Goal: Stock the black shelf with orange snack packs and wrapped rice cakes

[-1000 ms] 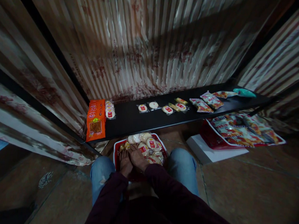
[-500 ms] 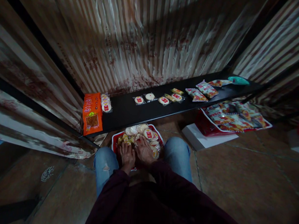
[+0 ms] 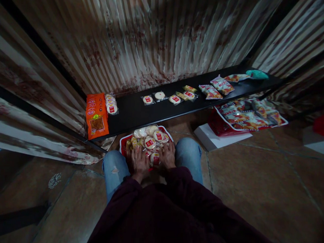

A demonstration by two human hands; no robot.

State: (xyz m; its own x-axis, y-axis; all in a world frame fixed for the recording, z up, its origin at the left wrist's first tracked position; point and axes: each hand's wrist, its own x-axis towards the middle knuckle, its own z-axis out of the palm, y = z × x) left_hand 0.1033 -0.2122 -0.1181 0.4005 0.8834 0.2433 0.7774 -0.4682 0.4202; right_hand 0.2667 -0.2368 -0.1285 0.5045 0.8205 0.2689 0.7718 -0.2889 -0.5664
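Observation:
A red basket (image 3: 122, 143) full of round wrapped snack packs (image 3: 149, 141) sits on the floor between my knees. My left hand (image 3: 138, 161) lies on the packs at the basket's near left, fingers spread. My right hand (image 3: 168, 157) rests on the packs at the near right, fingers apart too. Neither hand plainly grips a pack. Above the basket runs a low black shelf (image 3: 135, 113) with an orange packet (image 3: 97, 115) and a stack of round packs (image 3: 111, 104) at its left end.
Several small round packs (image 3: 174, 98) lie along the shelf's middle, with bigger snack bags (image 3: 216, 87) and a teal item (image 3: 256, 74) at its right. On the floor to the right are a white box (image 3: 216, 136) and a red tray of bags (image 3: 248, 116). Corrugated metal walls stand behind.
My hands have drawn apart over the basket: the right hand slid to the right side and the left stayed at the left. The view has dropped and shifted slightly.

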